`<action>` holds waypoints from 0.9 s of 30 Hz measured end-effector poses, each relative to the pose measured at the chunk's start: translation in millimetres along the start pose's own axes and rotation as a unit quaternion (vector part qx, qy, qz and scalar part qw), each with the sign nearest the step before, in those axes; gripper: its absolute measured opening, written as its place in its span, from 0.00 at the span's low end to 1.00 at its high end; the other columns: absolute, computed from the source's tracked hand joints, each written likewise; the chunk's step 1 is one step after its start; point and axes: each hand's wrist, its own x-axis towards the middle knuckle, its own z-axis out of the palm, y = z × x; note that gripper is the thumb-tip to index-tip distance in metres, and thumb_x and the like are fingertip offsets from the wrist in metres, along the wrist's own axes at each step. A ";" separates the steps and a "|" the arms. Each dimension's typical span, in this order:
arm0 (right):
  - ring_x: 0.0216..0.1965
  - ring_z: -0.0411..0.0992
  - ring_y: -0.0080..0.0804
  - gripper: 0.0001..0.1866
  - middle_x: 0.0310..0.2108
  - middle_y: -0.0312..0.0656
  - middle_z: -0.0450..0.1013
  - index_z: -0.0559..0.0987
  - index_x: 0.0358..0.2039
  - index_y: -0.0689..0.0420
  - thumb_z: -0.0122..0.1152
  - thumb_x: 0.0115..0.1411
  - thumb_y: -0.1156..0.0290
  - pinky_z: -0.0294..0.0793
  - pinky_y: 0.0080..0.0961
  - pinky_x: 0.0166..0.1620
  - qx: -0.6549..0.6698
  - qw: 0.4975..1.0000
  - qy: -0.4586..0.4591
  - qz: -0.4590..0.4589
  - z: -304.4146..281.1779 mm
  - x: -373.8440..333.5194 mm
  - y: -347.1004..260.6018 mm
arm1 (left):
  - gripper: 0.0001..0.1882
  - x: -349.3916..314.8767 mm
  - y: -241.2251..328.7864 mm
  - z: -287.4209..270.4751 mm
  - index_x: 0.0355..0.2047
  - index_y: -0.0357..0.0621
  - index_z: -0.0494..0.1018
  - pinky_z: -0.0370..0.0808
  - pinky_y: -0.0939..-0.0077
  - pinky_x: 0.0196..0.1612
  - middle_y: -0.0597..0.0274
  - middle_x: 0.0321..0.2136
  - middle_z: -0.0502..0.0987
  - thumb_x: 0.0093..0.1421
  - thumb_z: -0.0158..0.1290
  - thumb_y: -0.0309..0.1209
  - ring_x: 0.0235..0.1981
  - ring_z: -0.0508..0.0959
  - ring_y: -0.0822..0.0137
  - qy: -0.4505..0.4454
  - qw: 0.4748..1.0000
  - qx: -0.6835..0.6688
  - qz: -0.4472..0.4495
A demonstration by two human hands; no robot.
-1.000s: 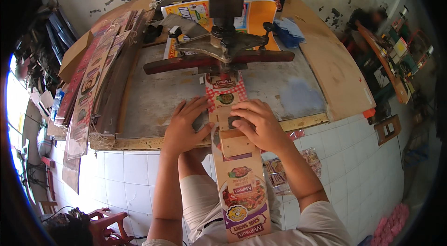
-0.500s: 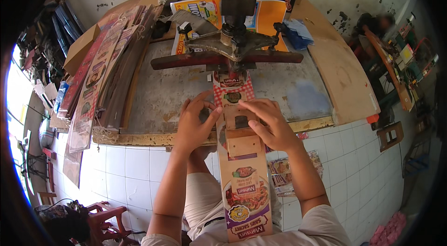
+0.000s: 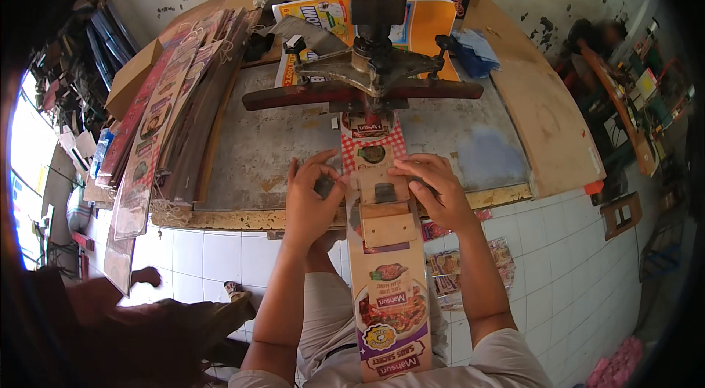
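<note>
A long printed card strip (image 3: 390, 263) with food pictures runs from under the press head (image 3: 371, 68) down to my lap. On it lies a flat wooden block (image 3: 388, 228) with a dark rectangular slot and small holes. My left hand (image 3: 312, 193) has its thumb and forefinger brought together at the strip's left edge, beside the block. My right hand (image 3: 440, 191) pinches the block's upper right edge, its other fingers curled. The strip's far end is hidden beneath the press's dark red crossbar (image 3: 294, 97).
Stacked printed strips (image 3: 165, 116) lean over the table's left side. A brown board (image 3: 547, 109) covers the right side. More printed sheets (image 3: 474, 270) lie on the tiled floor (image 3: 536, 241). Another person in dark clothing (image 3: 139, 336) is at the lower left.
The other person has come into view at the lower left, covering the red stool. My right fingertips have shifted right, to the block's edge. My left hand has barely moved.
</note>
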 end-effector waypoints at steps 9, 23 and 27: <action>0.74 0.68 0.43 0.25 0.67 0.36 0.82 0.79 0.72 0.55 0.54 0.78 0.66 0.56 0.46 0.76 -0.016 1.000 -0.010 -0.012 -0.3 -1.5 0.9 | 0.08 -1.0 1.2 6.0 0.37 0.44 0.78 0.46 0.37 0.84 0.56 0.63 0.83 0.65 0.65 0.32 0.68 0.78 0.51 0.047 0.998 0.043 -0.004; 0.69 0.73 0.39 0.30 0.59 0.35 0.87 0.78 0.72 0.53 0.71 0.70 0.67 0.60 0.44 0.74 0.042 0.999 0.008 -0.013 -3.7 -5.0 2.8 | 0.08 -4.5 4.1 1.2 0.34 0.45 0.76 0.45 0.38 0.84 0.57 0.63 0.84 0.59 0.65 0.29 0.68 0.78 0.52 0.042 0.998 0.038 0.008; 0.66 0.74 0.38 0.34 0.56 0.37 0.88 0.78 0.72 0.56 0.74 0.66 0.68 0.64 0.43 0.73 0.051 0.998 0.031 -0.006 -2.3 -3.7 -0.2 | 0.09 -5.2 3.7 -4.6 0.35 0.45 0.76 0.45 0.38 0.84 0.57 0.65 0.82 0.57 0.65 0.28 0.69 0.77 0.51 0.018 0.999 0.044 0.008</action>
